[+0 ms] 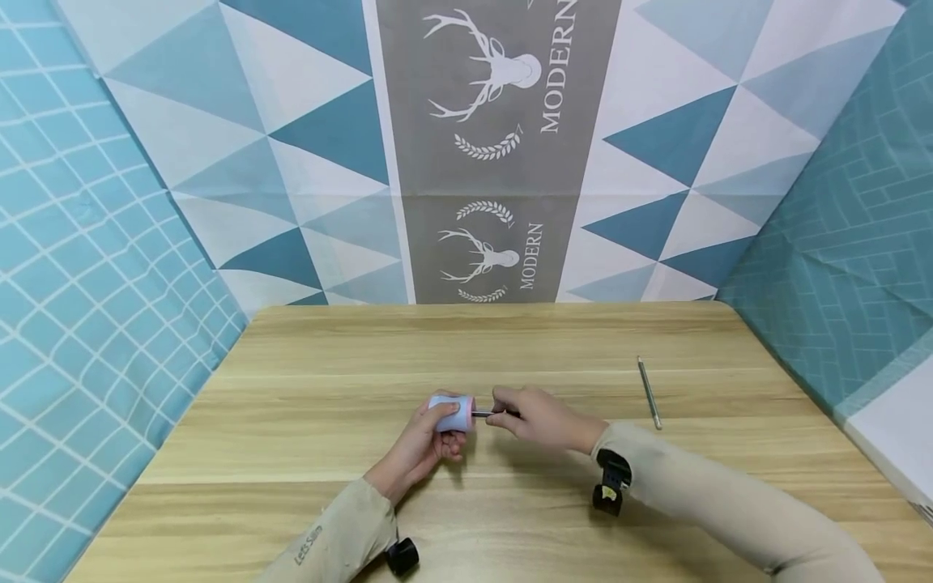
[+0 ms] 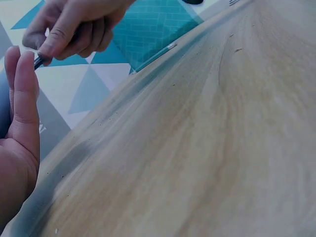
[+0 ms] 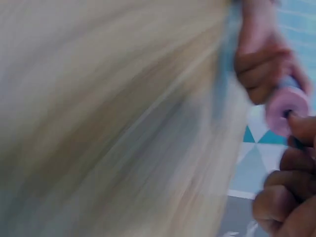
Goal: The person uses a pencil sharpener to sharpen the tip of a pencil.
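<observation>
A small light-blue cylindrical pencil sharpener (image 1: pixel 452 412) with a pink end is held in my left hand (image 1: pixel 426 445), the thumb across its top. My right hand (image 1: pixel 543 417) pinches a dark pencil (image 1: pixel 481 414), whose end sits in the sharpener's hole. In the right wrist view, the round pink end (image 3: pixel 277 112) faces the right hand's fingers (image 3: pixel 276 202); that view is blurred. The sharpener is mostly cut off at the edge of the left wrist view, behind the left fingers (image 2: pixel 24 94). Both hands are just above the table.
A second pencil (image 1: pixel 649 393) lies on the wooden table (image 1: pixel 306 421) to the right of my right hand. Patterned cloth walls (image 1: pixel 321 162) stand behind and at both sides of the table. Each wrist wears a small black camera (image 1: pixel 608 490).
</observation>
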`<control>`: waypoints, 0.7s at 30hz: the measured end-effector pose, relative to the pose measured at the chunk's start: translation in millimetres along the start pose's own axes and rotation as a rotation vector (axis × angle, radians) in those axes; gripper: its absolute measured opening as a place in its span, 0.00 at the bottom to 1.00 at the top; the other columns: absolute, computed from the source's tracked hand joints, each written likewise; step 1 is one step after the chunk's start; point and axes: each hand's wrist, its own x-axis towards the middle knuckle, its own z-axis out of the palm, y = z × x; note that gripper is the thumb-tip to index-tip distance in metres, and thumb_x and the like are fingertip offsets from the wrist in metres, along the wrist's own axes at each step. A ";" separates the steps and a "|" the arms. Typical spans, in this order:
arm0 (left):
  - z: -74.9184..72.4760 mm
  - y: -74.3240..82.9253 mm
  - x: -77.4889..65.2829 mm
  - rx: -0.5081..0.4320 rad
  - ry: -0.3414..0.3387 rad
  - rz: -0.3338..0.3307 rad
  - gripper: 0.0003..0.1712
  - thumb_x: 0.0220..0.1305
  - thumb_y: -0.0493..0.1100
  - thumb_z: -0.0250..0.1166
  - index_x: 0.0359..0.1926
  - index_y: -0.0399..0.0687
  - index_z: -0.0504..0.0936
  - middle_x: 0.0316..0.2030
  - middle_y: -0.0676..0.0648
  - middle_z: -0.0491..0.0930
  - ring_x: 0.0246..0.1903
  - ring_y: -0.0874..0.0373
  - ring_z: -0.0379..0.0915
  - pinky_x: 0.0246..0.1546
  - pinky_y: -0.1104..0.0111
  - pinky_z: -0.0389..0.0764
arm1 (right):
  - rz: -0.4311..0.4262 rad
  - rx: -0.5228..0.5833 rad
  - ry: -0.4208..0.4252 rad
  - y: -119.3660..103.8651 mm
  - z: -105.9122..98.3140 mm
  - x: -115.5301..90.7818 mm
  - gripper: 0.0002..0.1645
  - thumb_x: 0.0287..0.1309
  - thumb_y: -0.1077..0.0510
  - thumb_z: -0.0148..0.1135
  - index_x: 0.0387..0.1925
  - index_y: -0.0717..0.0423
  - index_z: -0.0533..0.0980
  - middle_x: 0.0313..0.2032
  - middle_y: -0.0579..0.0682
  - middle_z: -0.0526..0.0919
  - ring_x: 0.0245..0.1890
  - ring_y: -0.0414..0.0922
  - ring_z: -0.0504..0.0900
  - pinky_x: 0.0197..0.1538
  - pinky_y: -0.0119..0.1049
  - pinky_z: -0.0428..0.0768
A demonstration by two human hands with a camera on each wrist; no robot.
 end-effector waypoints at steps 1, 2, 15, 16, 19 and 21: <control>0.1 0.0 -0.3 -0.001 0.001 -0.003 0.10 0.69 0.40 0.52 0.49 0.47 0.69 0.18 0.49 0.79 0.13 0.65 0.75 0.18 0.73 0.82 | 0.078 0.138 -0.048 -0.5 -2.4 1.3 0.11 0.68 0.60 0.60 0.28 0.54 0.70 0.14 0.37 0.63 0.12 0.31 0.57 0.15 0.25 0.57; 0.1 0.0 -0.6 -0.001 0.000 -0.004 0.10 0.68 0.40 0.52 0.50 0.47 0.69 0.18 0.49 0.80 0.13 0.65 0.75 0.17 0.72 0.82 | 0.164 0.286 -0.096 -0.6 -5.0 2.6 0.12 0.69 0.59 0.59 0.28 0.55 0.69 0.13 0.38 0.61 0.12 0.32 0.55 0.15 0.26 0.55; -0.3 1.2 -0.8 0.029 -0.022 0.060 0.08 0.68 0.39 0.53 0.47 0.48 0.71 0.17 0.50 0.80 0.13 0.66 0.75 0.18 0.71 0.82 | 0.268 0.425 -0.113 2.3 -11.1 4.8 0.08 0.67 0.57 0.60 0.32 0.57 0.74 0.13 0.41 0.61 0.12 0.35 0.54 0.15 0.28 0.55; -0.2 1.0 -0.7 0.028 -0.027 0.066 0.08 0.68 0.39 0.53 0.48 0.48 0.71 0.17 0.50 0.80 0.13 0.66 0.75 0.18 0.71 0.82 | 0.160 0.267 -0.077 1.1 -10.3 3.2 0.07 0.66 0.58 0.62 0.33 0.57 0.75 0.14 0.40 0.64 0.13 0.34 0.56 0.16 0.28 0.58; -0.5 0.3 -0.6 0.031 -0.029 0.073 0.08 0.68 0.40 0.53 0.48 0.49 0.71 0.18 0.50 0.80 0.14 0.66 0.75 0.18 0.71 0.82 | -0.178 -0.253 0.017 0.1 -9.6 -1.4 0.04 0.63 0.62 0.64 0.35 0.56 0.75 0.20 0.40 0.74 0.17 0.32 0.67 0.20 0.24 0.70; -0.7 0.1 -0.6 0.029 -0.028 0.074 0.09 0.69 0.39 0.53 0.48 0.49 0.71 0.18 0.50 0.80 0.14 0.65 0.75 0.18 0.71 0.83 | -0.361 -0.577 0.054 0.6 -10.8 -5.3 0.07 0.59 0.66 0.64 0.38 0.57 0.75 0.24 0.42 0.77 0.18 0.34 0.71 0.20 0.24 0.72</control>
